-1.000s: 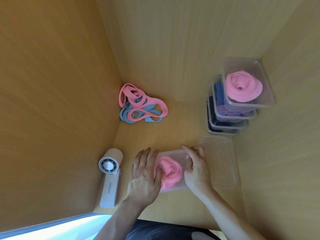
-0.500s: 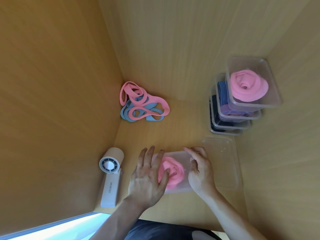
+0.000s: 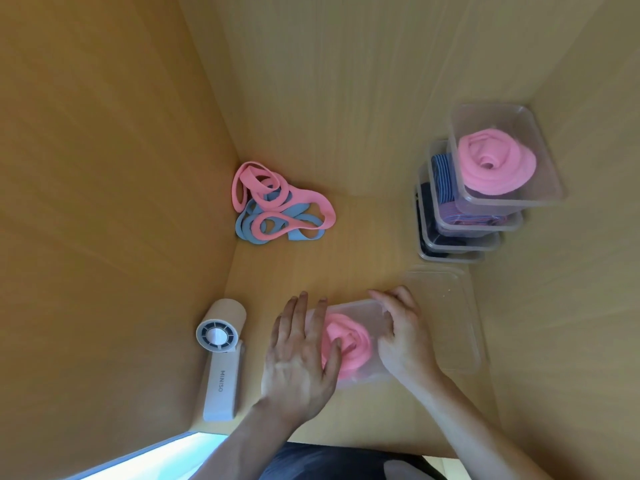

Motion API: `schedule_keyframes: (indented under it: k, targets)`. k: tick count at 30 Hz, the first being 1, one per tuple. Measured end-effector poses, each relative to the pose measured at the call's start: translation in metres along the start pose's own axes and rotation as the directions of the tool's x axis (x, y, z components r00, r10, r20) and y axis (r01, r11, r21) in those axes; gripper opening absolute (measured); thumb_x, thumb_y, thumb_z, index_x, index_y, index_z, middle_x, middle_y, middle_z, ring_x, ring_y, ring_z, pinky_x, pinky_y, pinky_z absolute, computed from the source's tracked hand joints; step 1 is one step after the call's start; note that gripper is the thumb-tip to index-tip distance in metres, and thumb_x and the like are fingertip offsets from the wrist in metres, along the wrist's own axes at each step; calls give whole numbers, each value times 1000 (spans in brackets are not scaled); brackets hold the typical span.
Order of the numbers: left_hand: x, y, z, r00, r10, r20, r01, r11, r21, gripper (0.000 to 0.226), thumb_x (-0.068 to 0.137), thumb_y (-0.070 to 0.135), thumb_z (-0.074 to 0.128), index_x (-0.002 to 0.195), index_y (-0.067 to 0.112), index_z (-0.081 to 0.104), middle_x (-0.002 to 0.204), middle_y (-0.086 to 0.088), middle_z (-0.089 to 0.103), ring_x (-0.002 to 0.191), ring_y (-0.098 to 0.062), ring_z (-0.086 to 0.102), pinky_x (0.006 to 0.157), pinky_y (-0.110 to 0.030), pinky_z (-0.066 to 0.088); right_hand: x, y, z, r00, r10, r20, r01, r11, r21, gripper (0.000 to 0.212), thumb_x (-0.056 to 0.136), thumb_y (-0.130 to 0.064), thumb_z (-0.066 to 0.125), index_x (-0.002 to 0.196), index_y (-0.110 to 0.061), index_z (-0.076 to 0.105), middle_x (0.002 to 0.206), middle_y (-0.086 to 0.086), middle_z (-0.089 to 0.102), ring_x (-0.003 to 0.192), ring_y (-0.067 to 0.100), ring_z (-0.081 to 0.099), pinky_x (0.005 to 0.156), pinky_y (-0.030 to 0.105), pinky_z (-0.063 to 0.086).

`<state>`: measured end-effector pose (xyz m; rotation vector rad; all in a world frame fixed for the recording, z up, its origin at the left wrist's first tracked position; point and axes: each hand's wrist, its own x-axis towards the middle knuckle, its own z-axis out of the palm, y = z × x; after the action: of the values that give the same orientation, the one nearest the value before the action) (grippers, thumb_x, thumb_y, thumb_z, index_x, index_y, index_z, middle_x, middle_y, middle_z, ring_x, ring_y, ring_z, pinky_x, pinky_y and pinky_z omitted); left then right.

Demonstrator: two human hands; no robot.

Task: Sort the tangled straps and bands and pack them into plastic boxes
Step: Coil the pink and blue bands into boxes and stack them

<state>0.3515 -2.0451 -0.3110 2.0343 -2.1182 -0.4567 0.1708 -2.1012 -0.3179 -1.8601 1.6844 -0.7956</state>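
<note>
We look down on a wooden desk point(image 3: 363, 251) walled in by panels on the left, the back and the right. At its front edge, near the middle, stands a clear box point(image 3: 349, 306) with a pink roll point(image 3: 353, 344) of band coiled inside it. The left hand point(image 3: 298, 355) lies flat over the left part of the box with its fingers straight and spread and the thumb touching the roll, so that end of the box and part of the roll are hidden from us. The right hand point(image 3: 401, 337) curves over the right end and grips it, covering that rim; we cannot make out whether a lid sits on this box. Just right of it, touching or nearly so, lies a flat clear piece point(image 3: 453, 306) — a lid or a shallow box, too transparent for us to tell. In the back left corner sits the tangle of pink and blue bands point(image 3: 277, 206), loops crossing over one another, the blue mostly beneath the pink. In the back right corner rises a stack of boxes point(image 3: 460, 244), four as far as we can count; the top one holds another coiled pink band, the one below shows blue striped material, and the lowest hold something dark that we cannot identify. At the front left corner lies a white fan point(image 3: 221, 358) marked MINISO. Both forearms are cut off by the bottom edge, where dark clothing shows — and a bright bluish strip at the lower left is too washed out to read.
</note>
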Motion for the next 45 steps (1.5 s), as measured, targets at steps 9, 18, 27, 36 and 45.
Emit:
schedule_keyframes:
  k: [9, 18, 27, 36, 45]
  targets:
    - [4, 3, -3, 1000, 4, 14, -5, 997, 77, 76, 96, 68, 32, 157, 22, 30, 159, -20, 33, 147, -40, 28, 119, -57, 26, 8, -3, 0, 999, -4, 40, 8, 995, -96, 44, 81, 16, 49, 114, -6, 70, 100, -2, 49, 90, 24, 61, 84, 38, 53]
    - [5, 1, 4, 998, 58, 20, -60, 994, 92, 75, 97, 68, 29, 158, 24, 27, 159, -23, 30, 149, -40, 25, 118, -58, 28, 0, 9, 0, 998, 49, 26, -50, 998, 24, 50, 83, 17, 41, 116, -7, 70, 108, -3, 58, 96, 13, 60, 87, 6, 40]
    - [10, -3, 8, 996, 84, 11, -85, 992, 91, 75, 97, 67, 34, 159, 25, 24, 159, -22, 29, 148, -40, 26, 118, -58, 27, 1, 2, 6, 990, 138, -3, -137, 984, 116, 48, 80, 2, 34, 108, -8, 71, 101, -4, 57, 91, -6, 53, 84, 5, 38]
    - [36, -7, 0, 993, 114, 33, -117, 986, 117, 76, 98, 70, 24, 160, 27, 20, 159, -19, 29, 147, -36, 25, 122, -52, 20, 23, -2, 9, 992, 129, 16, -129, 990, 48, 50, 78, -1, 34, 111, -4, 71, 106, 8, 61, 102, 29, 61, 93, 40, 50]
    - [45, -12, 0, 991, 111, 80, -118, 990, 80, 80, 92, 74, 20, 160, 32, 12, 157, -10, 27, 144, -30, 22, 120, -44, 23, 24, -9, 5, 987, -85, 138, 118, 959, -257, 55, 80, -9, 42, 131, 0, 61, 125, 15, 60, 116, 34, 55, 105, 43, 42]
